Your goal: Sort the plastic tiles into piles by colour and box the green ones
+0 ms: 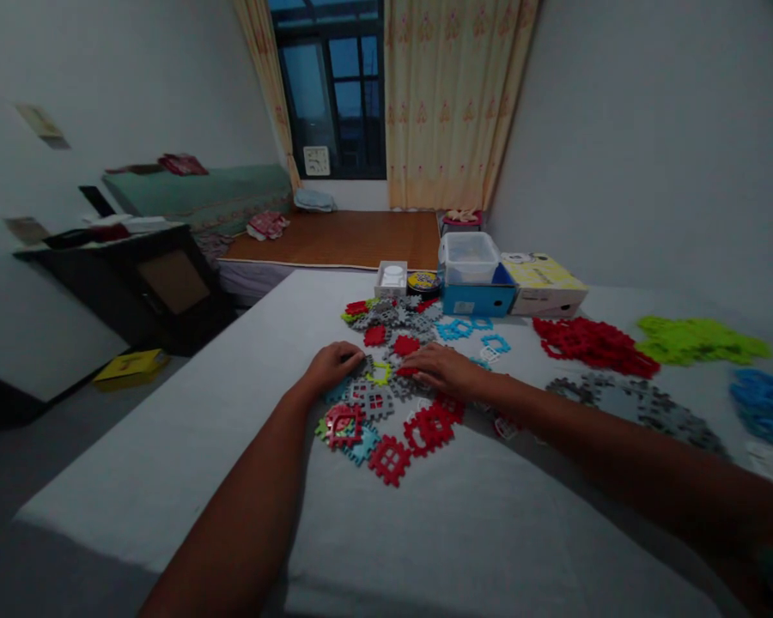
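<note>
A loose heap of flat, toothed plastic tiles in red, grey, blue and green lies on a white-covered table. My left hand rests on the heap's left side, fingers curled over grey tiles; what it grips is hidden. My right hand lies palm down on the heap's right side, fingers pressing together on a red tile. Red tiles lie just in front of my hands.
Sorted piles sit at the right: red, green, grey, blue. A clear tub on a blue box, a yellow box and a small white box stand at the table's far edge. A bed and dark desk stand beyond.
</note>
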Demonstrator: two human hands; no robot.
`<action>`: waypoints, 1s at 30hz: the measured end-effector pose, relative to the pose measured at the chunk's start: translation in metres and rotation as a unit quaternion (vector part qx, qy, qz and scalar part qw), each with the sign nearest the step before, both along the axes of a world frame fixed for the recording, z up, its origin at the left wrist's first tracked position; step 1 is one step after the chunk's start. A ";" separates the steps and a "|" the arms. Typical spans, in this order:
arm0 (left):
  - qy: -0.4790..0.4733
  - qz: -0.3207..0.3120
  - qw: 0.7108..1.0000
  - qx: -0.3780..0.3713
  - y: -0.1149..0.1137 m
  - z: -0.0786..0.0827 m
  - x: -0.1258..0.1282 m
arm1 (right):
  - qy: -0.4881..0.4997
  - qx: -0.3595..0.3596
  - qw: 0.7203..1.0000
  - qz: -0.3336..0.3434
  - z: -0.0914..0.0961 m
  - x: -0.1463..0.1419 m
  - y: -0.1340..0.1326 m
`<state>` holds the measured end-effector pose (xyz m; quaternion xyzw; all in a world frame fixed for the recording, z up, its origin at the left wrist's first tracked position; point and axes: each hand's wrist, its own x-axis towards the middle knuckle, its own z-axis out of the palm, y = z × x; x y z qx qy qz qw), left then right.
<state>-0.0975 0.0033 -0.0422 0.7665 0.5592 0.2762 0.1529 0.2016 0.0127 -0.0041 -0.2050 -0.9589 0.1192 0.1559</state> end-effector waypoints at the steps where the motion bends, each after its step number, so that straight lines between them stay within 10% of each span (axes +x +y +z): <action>1: 0.000 -0.001 1.000 0.002 0.000 0.000 0.000 | 0.020 -0.006 1.000 -0.016 0.002 0.003 -0.001; 9: 0.000 0.000 1.000 -0.013 0.002 0.001 -0.003 | 0.155 -0.142 0.954 -0.214 0.013 0.059 0.020; 14: 0.004 0.010 1.000 -0.025 0.003 0.004 -0.004 | 0.169 -0.086 0.916 -0.353 0.027 0.158 0.055; 21: 0.019 0.029 0.999 -0.033 0.004 0.007 -0.004 | 0.058 0.009 0.785 -0.617 0.030 0.295 0.101; 30: 0.019 0.040 0.998 -0.035 0.003 0.008 -0.003 | -0.043 0.039 0.788 -0.612 0.032 0.299 0.109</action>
